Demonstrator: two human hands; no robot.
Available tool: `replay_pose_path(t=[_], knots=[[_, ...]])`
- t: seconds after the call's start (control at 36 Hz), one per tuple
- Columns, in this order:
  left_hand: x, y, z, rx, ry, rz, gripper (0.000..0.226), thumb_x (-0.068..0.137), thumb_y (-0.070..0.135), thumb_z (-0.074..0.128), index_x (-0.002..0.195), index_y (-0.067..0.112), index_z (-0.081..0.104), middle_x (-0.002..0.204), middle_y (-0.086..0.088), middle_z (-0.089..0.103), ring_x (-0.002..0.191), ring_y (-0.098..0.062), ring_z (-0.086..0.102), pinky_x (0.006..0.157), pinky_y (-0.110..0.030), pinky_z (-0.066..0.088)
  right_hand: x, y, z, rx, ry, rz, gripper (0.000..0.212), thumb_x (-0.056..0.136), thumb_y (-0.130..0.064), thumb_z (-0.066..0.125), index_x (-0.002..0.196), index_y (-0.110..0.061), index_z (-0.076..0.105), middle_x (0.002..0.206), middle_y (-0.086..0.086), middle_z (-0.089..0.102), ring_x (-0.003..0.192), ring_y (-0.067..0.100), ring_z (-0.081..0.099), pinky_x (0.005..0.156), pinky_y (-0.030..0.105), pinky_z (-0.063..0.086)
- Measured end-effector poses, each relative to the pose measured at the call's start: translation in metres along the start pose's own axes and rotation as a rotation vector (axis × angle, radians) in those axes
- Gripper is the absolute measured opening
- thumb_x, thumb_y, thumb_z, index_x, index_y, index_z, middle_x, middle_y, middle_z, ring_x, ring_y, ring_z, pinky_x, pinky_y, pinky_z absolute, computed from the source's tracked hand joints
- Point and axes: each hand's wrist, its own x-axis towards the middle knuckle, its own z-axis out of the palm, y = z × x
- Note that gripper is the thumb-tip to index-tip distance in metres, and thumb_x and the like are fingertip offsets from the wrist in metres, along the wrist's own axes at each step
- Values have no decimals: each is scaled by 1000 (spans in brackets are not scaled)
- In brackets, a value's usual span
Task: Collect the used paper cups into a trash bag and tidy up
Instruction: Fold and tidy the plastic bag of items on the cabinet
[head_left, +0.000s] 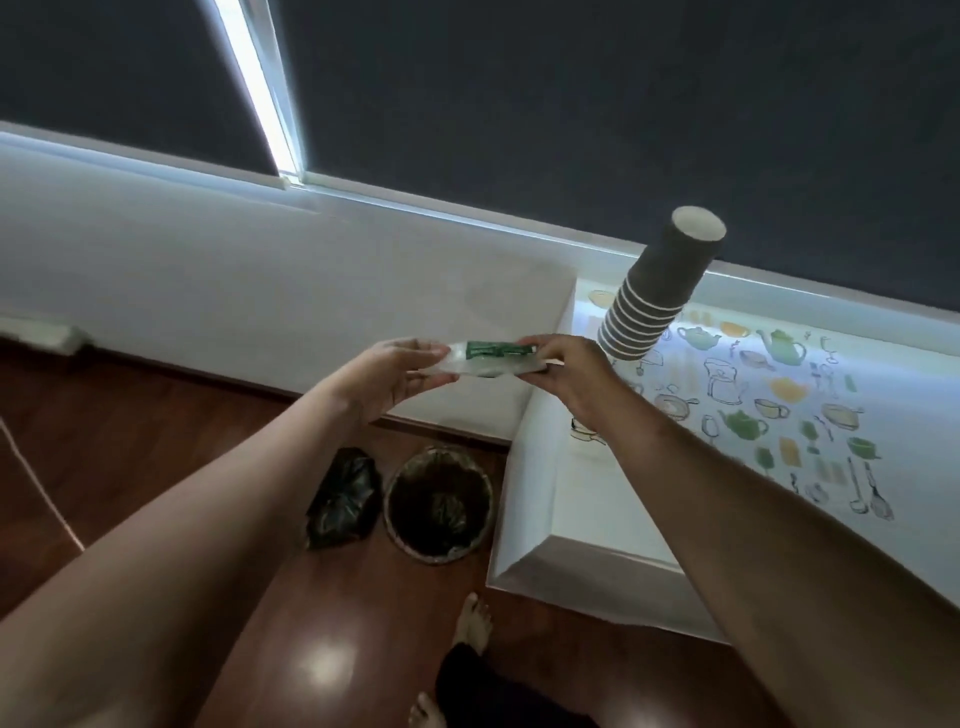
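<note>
Both hands hold a small clear plastic packet with a green label (491, 357) in the air, beyond the table's left corner. My left hand (400, 376) grips its left end and my right hand (569, 371) pinches its right end. A stack of several dark grey paper cups (657, 291) stands upside down on the table (535, 519), just right of my right hand. On the floor below, a round bin lined with a dark bag (439, 501) stands next to a crumpled black trash bag (343, 499).
The table has a white cover printed with teapots and kitchenware (769, 395). Behind it a white wall runs under dark window blinds (571, 104). The floor is glossy brown wood (156, 441). My bare feet (470, 631) show at the bottom.
</note>
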Motion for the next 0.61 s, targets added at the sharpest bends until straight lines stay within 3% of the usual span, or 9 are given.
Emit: replay_pose_path(t=[0.08, 0.14, 0.19, 0.25, 0.31, 0.44, 0.53, 0.61], knots=[[20, -9, -23, 87, 127, 39, 18, 92, -8, 53, 106, 3, 58, 114, -22, 59, 90, -25, 66, 62, -20, 58, 23, 11, 21, -53, -29, 39, 16, 87, -5, 60, 97, 3, 69, 99, 15, 66, 93, 25, 66, 90, 36, 56], [36, -20, -37, 91, 255, 57, 27, 88, -14, 55, 109, 3, 54, 115, -24, 55, 88, -28, 63, 59, -24, 60, 39, 26, 33, -256, 30, 2, 13, 85, -2, 64, 94, -6, 72, 100, 14, 68, 94, 24, 67, 91, 36, 56], [52, -36, -51, 90, 393, 53, 36, 82, -17, 62, 114, -3, 54, 111, -24, 56, 77, -25, 62, 53, -24, 59, 58, 48, 45, -560, 110, -53, 25, 81, 2, 62, 95, -16, 73, 97, 10, 68, 94, 27, 68, 89, 38, 57], [67, -59, -68, 165, 530, 1, 40, 76, -12, 72, 114, -7, 61, 100, -20, 65, 67, -21, 64, 47, -20, 54, 74, 72, 54, -766, 172, -49, 38, 78, 1, 62, 111, -16, 69, 107, 10, 68, 100, 29, 66, 90, 40, 56], [81, -86, -87, 216, 615, -55, 38, 70, -6, 80, 106, -2, 68, 96, -20, 71, 69, -24, 68, 52, -23, 55, 88, 96, 60, -859, 219, 8, 40, 78, -2, 61, 116, -13, 66, 114, 13, 67, 106, 29, 64, 94, 39, 53], [115, -165, -136, 363, 709, -157, 21, 69, 5, 85, 83, 14, 72, 92, -14, 74, 78, -31, 73, 71, -43, 62, 127, 177, 72, -1031, 329, 137, 27, 82, -9, 58, 104, -4, 72, 111, 16, 70, 108, 31, 64, 88, 29, 51], [131, -213, -166, 549, 666, -153, 26, 71, 12, 77, 98, 14, 75, 91, -8, 73, 86, -26, 71, 82, -38, 59, 152, 231, 80, -1102, 393, 184, 27, 88, -9, 55, 109, -4, 71, 116, 17, 68, 110, 32, 63, 89, 33, 51], [143, -247, -187, 637, 613, -179, 31, 74, 15, 69, 104, 11, 74, 93, -10, 73, 88, -27, 70, 81, -33, 56, 171, 274, 81, -1125, 393, 208, 30, 88, -8, 55, 114, -6, 69, 120, 13, 67, 113, 31, 62, 90, 32, 50]])
